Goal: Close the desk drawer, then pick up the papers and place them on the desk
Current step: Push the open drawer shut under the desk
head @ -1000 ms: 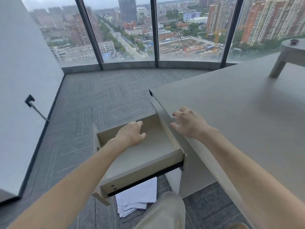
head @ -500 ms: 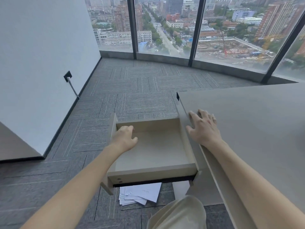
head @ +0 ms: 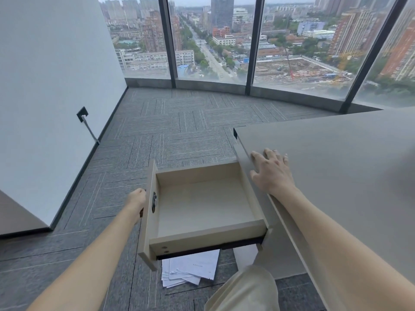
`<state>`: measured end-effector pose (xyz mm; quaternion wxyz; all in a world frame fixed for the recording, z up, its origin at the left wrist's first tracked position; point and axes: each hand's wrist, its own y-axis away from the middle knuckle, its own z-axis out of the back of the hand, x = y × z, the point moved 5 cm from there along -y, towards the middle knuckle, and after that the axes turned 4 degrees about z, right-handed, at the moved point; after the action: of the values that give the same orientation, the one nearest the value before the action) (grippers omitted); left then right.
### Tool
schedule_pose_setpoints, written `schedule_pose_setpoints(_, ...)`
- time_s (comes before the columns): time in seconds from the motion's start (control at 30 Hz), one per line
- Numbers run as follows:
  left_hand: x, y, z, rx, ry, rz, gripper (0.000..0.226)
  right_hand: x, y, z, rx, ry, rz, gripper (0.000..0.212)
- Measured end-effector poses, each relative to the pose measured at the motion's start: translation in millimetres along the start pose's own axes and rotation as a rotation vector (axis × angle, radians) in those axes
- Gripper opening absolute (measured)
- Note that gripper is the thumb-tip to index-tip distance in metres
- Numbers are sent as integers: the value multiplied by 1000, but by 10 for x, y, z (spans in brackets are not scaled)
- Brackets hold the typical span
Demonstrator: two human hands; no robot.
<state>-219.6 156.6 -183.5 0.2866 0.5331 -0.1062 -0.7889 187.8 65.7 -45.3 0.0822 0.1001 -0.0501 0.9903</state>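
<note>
The light wood drawer (head: 202, 234) stands pulled out to the left of the desk (head: 336, 167), and it is empty inside. My left hand (head: 136, 198) presses against the outer face of the drawer front (head: 148, 212), fingers hidden behind the panel. My right hand (head: 270, 171) lies flat on the desk's left edge, fingers spread, holding nothing. A loose pile of white papers (head: 190, 271) lies on the carpet beneath the drawer, partly covered by it.
A white wall (head: 49, 86) with a socket and cable (head: 84, 117) stands on the left. Floor-to-ceiling windows (head: 213, 41) curve along the back. Grey carpet tiles (head: 175, 131) cover the floor. My knee in beige trousers (head: 247, 290) is near the papers.
My left hand has left the inside of the drawer and moved to the outer side of the drawer front. My view has turned left. The right hand stays on the desk edge.
</note>
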Motion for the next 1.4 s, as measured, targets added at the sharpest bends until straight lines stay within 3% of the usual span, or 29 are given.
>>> schedule_pose_setpoints(0.2,-66,312,-199,188,81,69,28,3,-8,-6,-12,-12,-6,57)
schedule_pose_setpoints(0.43,-111,448,-560,251,186,72,13,-14,0,-17,-25,-26,-8,55)
schedule_pose_setpoints(0.97,-290,575,-1357,398,247,75,3,-18,-12,-16,-52,-48,0,51)
schedule_pose_setpoints(1.4,-430,775,-2073,548,249,73,18,-25,-12,-16,-64,-72,-4,55)
